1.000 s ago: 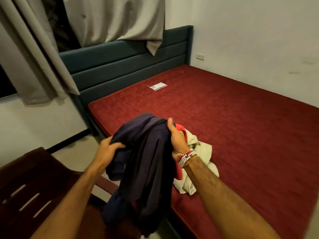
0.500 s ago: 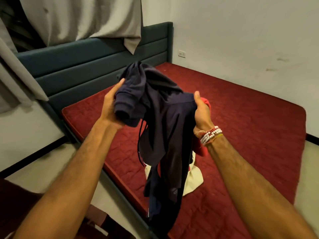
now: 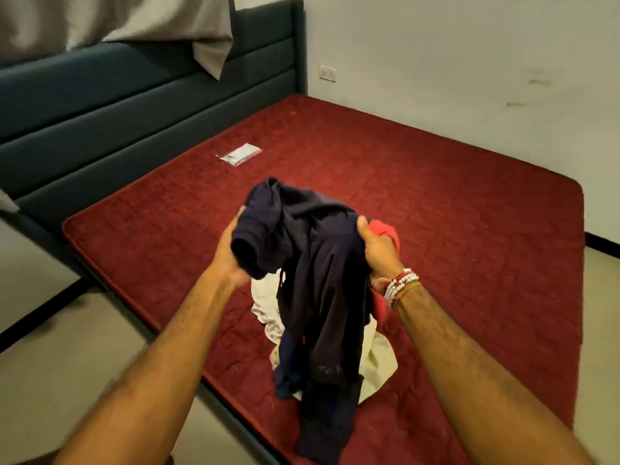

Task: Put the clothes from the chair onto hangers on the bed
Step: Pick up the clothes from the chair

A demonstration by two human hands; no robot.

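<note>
Both my hands hold a bundle of clothes over the red mattress (image 3: 453, 213) of the bed. My left hand (image 3: 231, 253) grips a bunched part of a dark navy garment (image 3: 322, 283). My right hand (image 3: 377, 251), with bead bracelets at the wrist, grips the same navy garment together with a red garment (image 3: 385, 233) behind it. The navy cloth hangs down, and its lower end touches the mattress near the bed's front edge. A cream-white garment (image 3: 380, 362) lies on the mattress under the bundle. No hanger is in sight. The chair is out of view.
A small clear plastic packet (image 3: 239, 155) lies on the mattress near the dark teal headboard (image 3: 134, 102). A grey curtain (image 3: 141, 18) hangs over the headboard. White walls stand behind and to the right, with a socket (image 3: 327, 73). Pale floor (image 3: 67, 330) lies left of the bed.
I have turned from the chair to the bed, and the chair has left the view. The bundle went up, then came down, so its lower end now rests on the mattress.
</note>
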